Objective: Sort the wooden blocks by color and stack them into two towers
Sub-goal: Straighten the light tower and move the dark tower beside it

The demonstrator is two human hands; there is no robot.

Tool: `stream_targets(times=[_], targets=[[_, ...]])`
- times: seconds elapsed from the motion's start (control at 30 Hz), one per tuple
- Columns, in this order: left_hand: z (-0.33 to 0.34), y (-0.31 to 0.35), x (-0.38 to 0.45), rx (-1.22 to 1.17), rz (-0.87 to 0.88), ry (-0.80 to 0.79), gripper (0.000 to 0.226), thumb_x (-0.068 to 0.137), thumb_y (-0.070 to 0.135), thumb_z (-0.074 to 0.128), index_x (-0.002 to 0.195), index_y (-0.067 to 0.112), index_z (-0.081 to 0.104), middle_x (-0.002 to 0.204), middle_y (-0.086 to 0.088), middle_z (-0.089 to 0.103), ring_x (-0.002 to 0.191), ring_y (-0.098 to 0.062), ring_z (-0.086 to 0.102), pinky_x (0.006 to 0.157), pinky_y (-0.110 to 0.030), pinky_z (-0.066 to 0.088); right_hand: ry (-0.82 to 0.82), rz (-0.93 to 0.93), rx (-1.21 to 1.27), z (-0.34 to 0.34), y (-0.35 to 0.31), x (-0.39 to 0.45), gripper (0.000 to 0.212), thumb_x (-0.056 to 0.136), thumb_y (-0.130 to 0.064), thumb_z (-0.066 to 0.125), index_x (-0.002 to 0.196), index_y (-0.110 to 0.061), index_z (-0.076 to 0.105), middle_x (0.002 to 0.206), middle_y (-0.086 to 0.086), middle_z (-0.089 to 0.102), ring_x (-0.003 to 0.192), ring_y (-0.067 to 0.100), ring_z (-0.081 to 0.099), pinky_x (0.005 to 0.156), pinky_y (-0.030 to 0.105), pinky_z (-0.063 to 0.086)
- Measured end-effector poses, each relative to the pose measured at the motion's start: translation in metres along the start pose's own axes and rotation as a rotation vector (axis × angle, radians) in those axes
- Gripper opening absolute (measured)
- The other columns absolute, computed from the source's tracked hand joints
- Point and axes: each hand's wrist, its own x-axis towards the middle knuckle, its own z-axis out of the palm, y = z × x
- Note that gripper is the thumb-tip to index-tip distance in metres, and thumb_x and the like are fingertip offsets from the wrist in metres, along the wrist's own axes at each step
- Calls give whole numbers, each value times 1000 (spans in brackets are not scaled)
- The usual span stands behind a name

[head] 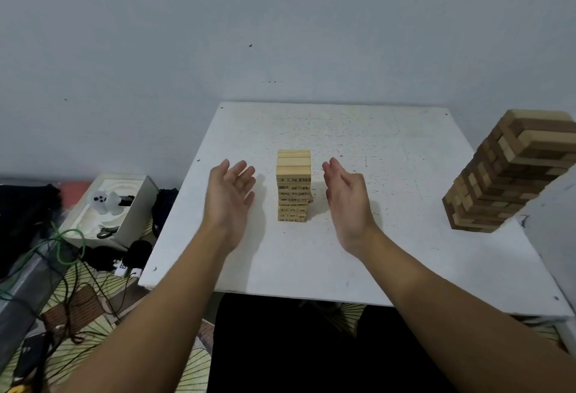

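Beside pale tower, both hands open, apart

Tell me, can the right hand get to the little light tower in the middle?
Probably yes. The right hand is open just beside the light tower, palm facing it, with only bare white table between them. The left hand waits on the other side.
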Motion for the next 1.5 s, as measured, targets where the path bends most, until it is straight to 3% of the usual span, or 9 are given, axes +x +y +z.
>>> stream_targets(times=[0.27, 0.37, 0.5, 0.63, 0.77, 0.93, 1.17, 1.37, 1.5], targets=[[53, -20, -8, 18, 3, -11, 121, 67, 105, 34, 157, 24, 43, 152, -2, 56, 143, -20, 49, 124, -48, 29, -4, 27, 62, 40, -5, -6, 104, 81, -94, 29, 162, -30, 28, 164, -9, 36, 150, 7, 33, 125, 45, 26], [60, -22, -13, 77, 19, -34, 110, 81, 98, 19, 155, 21, 45, 133, -4, 71, 128, -22, 64, 118, -49, 38, -18, -24, 71, 43, -3, -8, 70, 99, -74, 14, 126, -34, 64, 128, -9, 71, 122, 4, 64, 105, 34, 48], [67, -23, -17, 109, 72, -52, 92, 96, 81, 8, 138, 21, 63, 119, -5, 77, 114, -19, 72, 101, -37, 49, -2, -35, 102, 46, -1, -11, 76, 100, -75, 13, 143, -30, 56, 137, -7, 67, 126, 6, 61, 114, 39, 42], [70, -21, -19, 115, 71, -56, 93, 98, 78, 7, 128, 17, 71, 117, -9, 77, 113, -22, 72, 93, -35, 51, -60, -37, 94, 52, -6, -20, 78, 107, -57, 5, 96, -38, 80, 104, -18, 77, 103, -6, 69, 85, 12, 49], [71, -22, -19, 109, 84, -28, 94, 99, 77, 8, 123, 14, 73, 113, -10, 78, 110, -23, 74, 99, -38, 52, -39, -76, 72, 51, -1, -22, 68, 109, -52, 4, 110, -29, 68, 104, -20, 77, 102, -8, 68, 78, 4, 47], [71, -25, -17, 153, 78, -33, 97, 97, 79, 5, 123, 14, 73, 109, -3, 79, 102, -13, 75, 81, -24, 49, -8, -51, 52, 47, 6, -18, 68, 105, -63, 10, 139, -28, 57, 128, -17, 70, 121, -5, 61, 105, 19, 43], [73, -24, -18, 118, 58, -5, 99, 93, 84, 10, 123, 15, 74, 112, -6, 78, 109, -20, 74, 96, -36, 51, -48, -28, 18, 51, -1, -26, 57, 110, -49, 4, 105, -40, 60, 94, -36, 72, 95, -22, 62, 73, -3, 42], [75, -21, -21, 151, 52, 10, 96, 95, 82, 9, 119, 18, 75, 109, -3, 79, 106, -17, 74, 92, -34, 51, -28, -26, -34, 55, 0, -25, 63, 108, -56, 7, 125, -37, 65, 125, -16, 72, 122, -3, 61, 100, 16, 41], [75, -19, -23, 161, 60, 8, 94, 97, 81, 10, 117, 17, 76, 107, -4, 79, 105, -19, 75, 100, -40, 51, -38, -27, -14, 55, -5, -29, 61, 110, -52, 7, 119, -34, 65, 114, -19, 75, 113, -7, 64, 100, 17, 42]])
